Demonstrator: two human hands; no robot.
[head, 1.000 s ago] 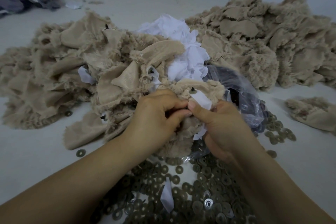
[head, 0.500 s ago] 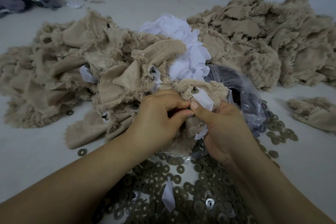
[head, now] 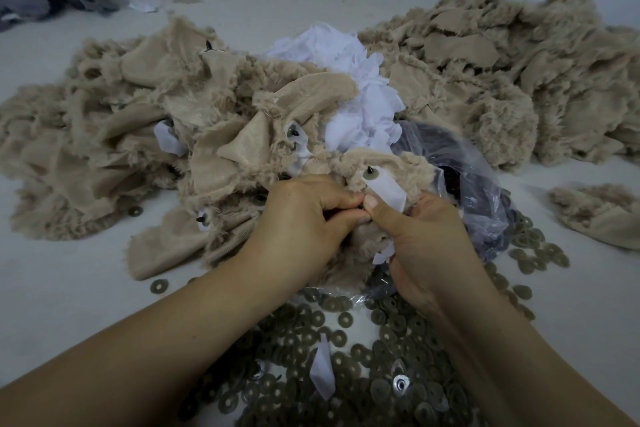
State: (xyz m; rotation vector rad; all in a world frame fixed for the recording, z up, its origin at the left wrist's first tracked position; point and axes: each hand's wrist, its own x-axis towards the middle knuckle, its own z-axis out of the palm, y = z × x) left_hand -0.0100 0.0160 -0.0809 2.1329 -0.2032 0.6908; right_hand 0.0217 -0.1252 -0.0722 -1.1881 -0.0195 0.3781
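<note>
Hands: your left hand [head: 304,218] and right hand [head: 426,243] both pinch the beige fur piece [head: 391,166], thumbs meeting.
Place: it sits above the loose washers [head: 398,340], against the fur heap [head: 138,135].
Risk: the white patch [head: 388,192] may slip if your pinch skews.

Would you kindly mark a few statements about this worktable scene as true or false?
1. The left hand and right hand both grip the plush piece. True.
2. The washers stand in one neat stack. False: the washers lie scattered in a loose heap close to the person.
3. A white cloth heap sits beyond the hands. True.
4. The plastic bag lies left of the hands. False: the plastic bag lies to their right.
</note>
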